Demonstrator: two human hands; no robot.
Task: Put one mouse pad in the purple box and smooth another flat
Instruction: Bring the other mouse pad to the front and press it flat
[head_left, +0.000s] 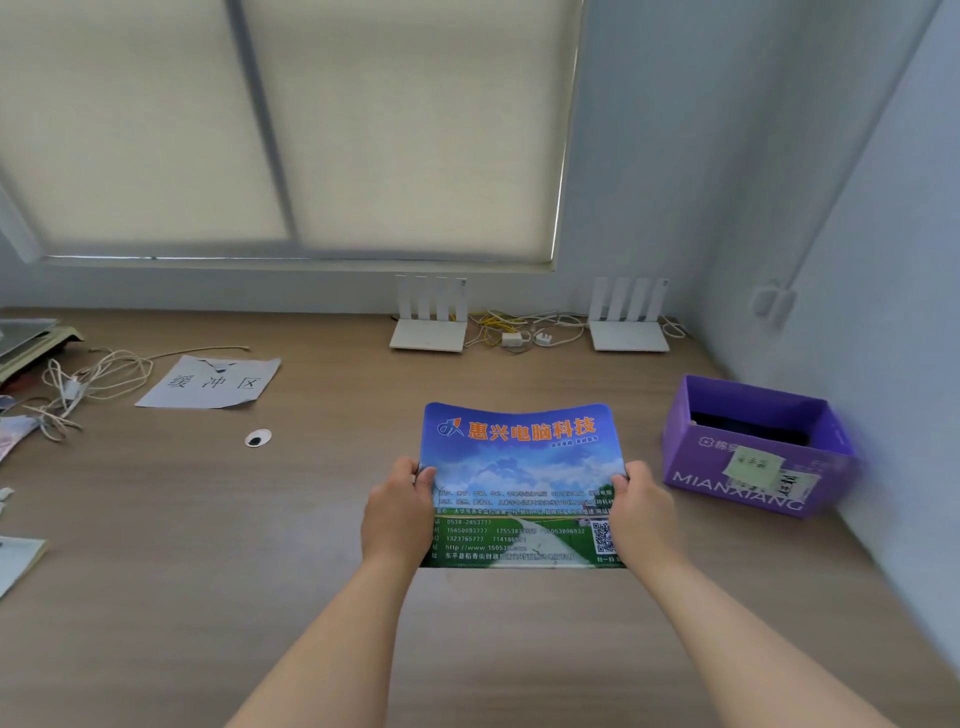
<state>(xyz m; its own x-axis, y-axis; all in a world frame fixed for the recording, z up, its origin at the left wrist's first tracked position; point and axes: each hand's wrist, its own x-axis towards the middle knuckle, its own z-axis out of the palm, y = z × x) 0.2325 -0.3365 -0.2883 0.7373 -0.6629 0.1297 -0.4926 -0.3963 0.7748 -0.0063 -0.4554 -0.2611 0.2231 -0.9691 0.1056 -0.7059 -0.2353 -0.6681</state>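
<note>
A printed mouse pad with blue sky, green field and orange lettering is in the middle of the wooden desk, its far edge curling upward. My left hand grips its left edge and my right hand grips its right edge. To the right stands the open purple box marked MIANXIANG, with something dark and flat lying inside it.
Two white routers with tangled cables stand at the back by the wall. A paper sheet, a cord bundle and a small oval object lie at left. A wall rises close behind the box at right.
</note>
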